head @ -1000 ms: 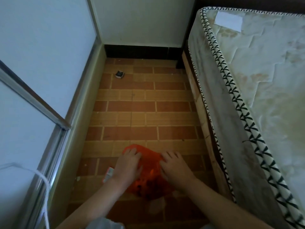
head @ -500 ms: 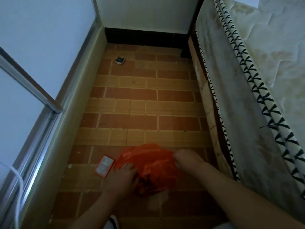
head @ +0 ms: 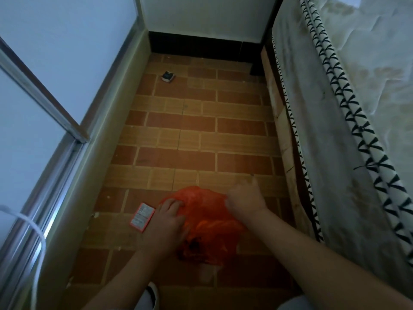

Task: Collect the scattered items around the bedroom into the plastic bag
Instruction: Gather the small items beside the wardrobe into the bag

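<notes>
1. Orange plastic bag (head: 207,222) lies crumpled on the tiled floor (head: 201,142), between both hands.
2. Left hand (head: 166,222) presses flat on the bag's left edge, fingers spread, gripping nothing.
3. Right hand (head: 244,199) bunches the bag's upper right edge; it is blurred, so whether its grip is closed I cannot tell.
4. Small red-and-white card packet (head: 142,217) lies just left of the left hand, long axis pointing away and slightly right; that hand is nearer.
5. Small dark box (head: 168,76) sits well apart, near the far wall.
</notes>
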`<act>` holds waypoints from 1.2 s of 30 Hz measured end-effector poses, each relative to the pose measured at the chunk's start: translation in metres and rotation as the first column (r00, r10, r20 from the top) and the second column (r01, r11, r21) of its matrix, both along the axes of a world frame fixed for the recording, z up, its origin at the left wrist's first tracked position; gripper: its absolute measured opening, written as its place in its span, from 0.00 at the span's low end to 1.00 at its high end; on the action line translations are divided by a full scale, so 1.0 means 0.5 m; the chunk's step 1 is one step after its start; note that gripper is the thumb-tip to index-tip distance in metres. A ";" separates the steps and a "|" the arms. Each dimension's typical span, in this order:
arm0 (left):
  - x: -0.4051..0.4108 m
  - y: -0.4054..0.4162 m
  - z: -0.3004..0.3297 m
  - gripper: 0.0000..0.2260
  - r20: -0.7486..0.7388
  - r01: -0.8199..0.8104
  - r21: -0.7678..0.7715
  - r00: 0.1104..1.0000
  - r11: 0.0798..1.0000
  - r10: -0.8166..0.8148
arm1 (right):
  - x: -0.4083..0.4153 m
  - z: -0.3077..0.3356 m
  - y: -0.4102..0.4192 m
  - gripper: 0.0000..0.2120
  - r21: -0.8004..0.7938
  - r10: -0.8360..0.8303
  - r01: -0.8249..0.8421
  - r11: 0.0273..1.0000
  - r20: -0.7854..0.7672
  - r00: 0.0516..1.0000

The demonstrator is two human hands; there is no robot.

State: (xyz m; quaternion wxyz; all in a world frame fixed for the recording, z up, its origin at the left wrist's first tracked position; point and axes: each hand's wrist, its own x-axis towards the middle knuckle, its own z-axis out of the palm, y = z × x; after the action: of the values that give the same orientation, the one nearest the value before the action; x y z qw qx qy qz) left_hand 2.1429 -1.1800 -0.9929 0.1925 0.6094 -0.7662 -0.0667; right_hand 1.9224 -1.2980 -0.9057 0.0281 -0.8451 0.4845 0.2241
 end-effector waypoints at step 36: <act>0.065 -0.046 0.037 0.09 -0.456 -0.349 -0.007 0.835 0.937 0.308 | 0.002 -0.045 0.042 0.51 0.497 0.281 -0.245 0.832 0.003 0.960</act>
State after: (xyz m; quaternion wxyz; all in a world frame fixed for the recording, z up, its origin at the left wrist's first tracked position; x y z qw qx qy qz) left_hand 2.1755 -1.2032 -0.9744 0.3995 0.6907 -0.5871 -0.1367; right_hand 1.9237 -1.2768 -0.9282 0.1945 -0.8599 0.2913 0.3713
